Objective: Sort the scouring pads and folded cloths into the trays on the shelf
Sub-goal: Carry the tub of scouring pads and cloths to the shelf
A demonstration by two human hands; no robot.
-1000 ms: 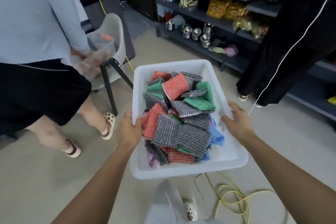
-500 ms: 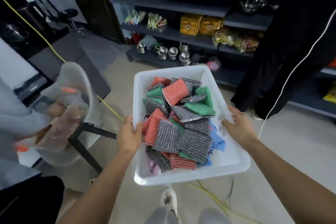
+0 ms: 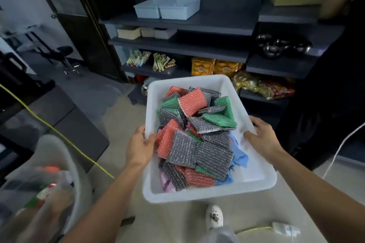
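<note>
Over the floor, in front of the shelf, a white bin is carried by both hands: the left hand grips the left rim with its thumb hooked inside, and the right hand grips the right rim the same way. Heaped in the bin are the pads, grey, red and green, with the cloths mostly buried under them along the right and near sides. Two pale trays stand touching side by side on an upper board of the shelf, and nothing can be seen inside them from this angle. By my reading this is the carry-in step, with no sorting begun. Next the bin needs a resting place near the trays, so that one hand can come free to pick. Open board lies just right of the trays and looks the likeliest spot, though its front edge must be cleared by the bin's base. A person in dark clothes stands close on the right, a yellow cable crosses the floor on the left, and a plug lies near the feet, so the straight path ahead is the free one.
</note>
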